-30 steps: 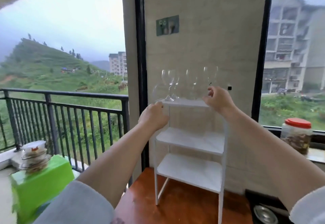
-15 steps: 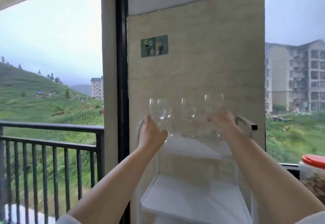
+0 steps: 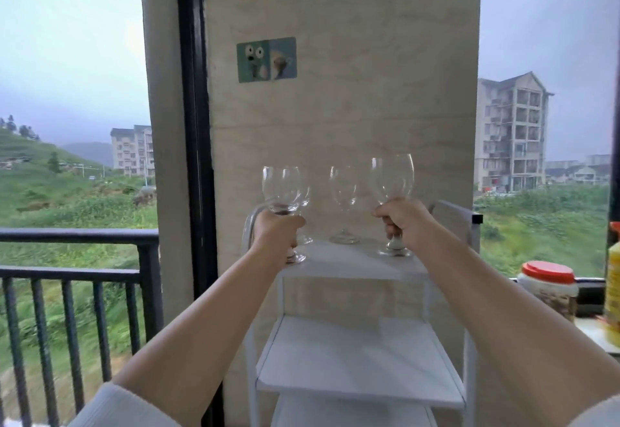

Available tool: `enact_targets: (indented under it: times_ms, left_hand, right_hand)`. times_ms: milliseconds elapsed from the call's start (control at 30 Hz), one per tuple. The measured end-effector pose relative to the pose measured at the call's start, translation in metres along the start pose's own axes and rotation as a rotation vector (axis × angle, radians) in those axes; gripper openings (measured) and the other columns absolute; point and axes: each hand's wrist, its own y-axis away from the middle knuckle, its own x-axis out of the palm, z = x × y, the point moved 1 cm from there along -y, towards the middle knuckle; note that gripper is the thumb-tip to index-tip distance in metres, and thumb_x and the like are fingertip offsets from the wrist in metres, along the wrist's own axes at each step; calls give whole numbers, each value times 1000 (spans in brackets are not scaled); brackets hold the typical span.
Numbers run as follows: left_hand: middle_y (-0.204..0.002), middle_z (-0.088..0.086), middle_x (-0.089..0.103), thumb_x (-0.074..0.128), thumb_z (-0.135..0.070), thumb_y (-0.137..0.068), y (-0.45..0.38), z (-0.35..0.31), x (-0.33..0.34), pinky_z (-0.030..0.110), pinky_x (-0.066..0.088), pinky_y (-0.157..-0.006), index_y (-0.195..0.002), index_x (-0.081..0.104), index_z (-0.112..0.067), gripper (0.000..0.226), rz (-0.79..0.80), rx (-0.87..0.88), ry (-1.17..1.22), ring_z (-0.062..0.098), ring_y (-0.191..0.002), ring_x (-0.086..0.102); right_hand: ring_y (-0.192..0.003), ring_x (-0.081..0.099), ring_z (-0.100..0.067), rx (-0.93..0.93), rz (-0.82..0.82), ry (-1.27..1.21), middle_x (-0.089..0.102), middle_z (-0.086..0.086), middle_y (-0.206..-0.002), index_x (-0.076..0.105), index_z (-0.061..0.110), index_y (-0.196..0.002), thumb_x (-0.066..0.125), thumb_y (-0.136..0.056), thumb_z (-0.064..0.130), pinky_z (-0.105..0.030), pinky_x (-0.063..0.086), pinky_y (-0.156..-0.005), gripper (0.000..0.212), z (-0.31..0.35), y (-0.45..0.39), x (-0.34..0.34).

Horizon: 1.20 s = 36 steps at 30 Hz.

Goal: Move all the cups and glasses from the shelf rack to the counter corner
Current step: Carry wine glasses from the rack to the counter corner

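**Stems Gripped, Two Glasses Ready to Leave Rack**

Head view: left hand [image 3: 275,235] clenched round front-left wine glass [image 3: 281,192] stem, right hand [image 3: 404,225] round front-right wine glass [image 3: 392,178], centre frame atop white shelf rack [image 3: 362,265]. Two rear glasses [image 3: 344,188] remaining. Light, thin, slippery, breakable; best held low on stems.

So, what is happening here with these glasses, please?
A person is taking wine glasses off the top of a white shelf rack. The left hand grips the stem of the front left glass, and the right hand grips the stem of the front right glass. Both feet look at or just above the top shelf. Two more glasses stand behind, untouched. No glass has left the rack yet.
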Motion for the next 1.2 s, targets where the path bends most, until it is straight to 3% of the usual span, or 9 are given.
enact_targets:
  times_ms: [100, 300, 400, 467, 567, 733, 933, 1067, 1200]
  left_hand:
    - [-21, -9, 32, 60, -1, -75, 19, -8, 1, 16, 32, -42, -52, 45, -15, 31, 35, 3, 44, 10, -25, 33]
    - [-18, -7, 27, 57, 2, -76, 76, -21, 23, 15, 24, -41, -46, 37, -13, 39, 256, 73, 32, 11, -21, 28]
    - [-21, -7, 31, 60, 0, -77, 115, -14, 44, 11, 25, -33, -50, 38, -16, 38, 392, 82, 25, 5, -18, 28]
    - [-34, -4, 37, 62, 2, -77, 140, -7, 61, 10, 26, -32, -57, 42, -18, 34, 470, 87, 44, 2, -20, 30]
    - [-37, -3, 40, 64, 2, -76, 182, -2, 96, 15, 31, -40, -56, 44, -19, 34, 606, 98, 43, 8, -31, 37]
    - [-27, -5, 39, 60, 4, -76, 271, -9, 173, 8, 25, -30, -52, 44, -15, 35, 846, 116, 112, 2, -18, 30]
    - [-32, -2, 38, 59, 7, -77, 413, -24, 267, 15, 29, -40, -53, 42, -17, 38, 1120, 73, 197, 11, -30, 36]
    - [-20, -4, 37, 59, 9, -75, 532, -43, 324, 12, 29, -33, -49, 42, -15, 39, 1277, 45, 265, 3, -19, 32]
    - [-32, -1, 34, 59, 6, -77, 657, -63, 373, 12, 26, -34, -52, 42, -14, 37, 1459, 11, 307, 6, -20, 29]
  right_hand:
    - [-13, 18, -5, 0, 9, 30, 22, 8, -15, 30, 13, -48, 49, -81, -8, -11, 26, -26, 43, 8, 27, -2]
    - [-17, 17, -8, -38, 9, -43, 21, 7, -20, 34, 15, -31, 51, -77, -10, -7, 23, -30, 55, 15, 95, -28]
    - [-18, 18, -7, -48, -2, -52, 21, 7, -22, 49, -17, -55, 48, -76, -12, -8, 20, -32, 21, 16, 139, -55]
    - [-19, 19, -6, -65, -16, -63, 22, 8, -22, 37, 3, -50, 47, -77, -13, -7, 19, -32, 33, 12, 162, -80]
    - [-17, 20, -4, -75, -142, -43, 25, 9, -23, 31, 13, -53, 46, -78, -17, -7, 21, -29, 42, 5, 207, -127]
    - [-20, 20, -4, -29, -400, -11, 23, -1, -41, 35, 14, -57, 46, -76, -17, -8, 21, -29, 38, -6, 302, -224]
    - [-19, 18, -3, 30, -708, -4, 24, 7, -30, 27, 17, -57, 45, -77, -17, -6, 22, -30, 43, -13, 427, -359]
    - [-19, 20, -3, 108, -847, 87, 26, 11, -25, 26, 16, -55, 46, -78, -15, -10, 21, -29, 44, -6, 525, -449]
    - [-19, 17, -4, 122, -1026, 82, 23, 10, -25, 23, 18, -55, 43, -79, -16, -8, 16, -30, 47, 6, 622, -528]
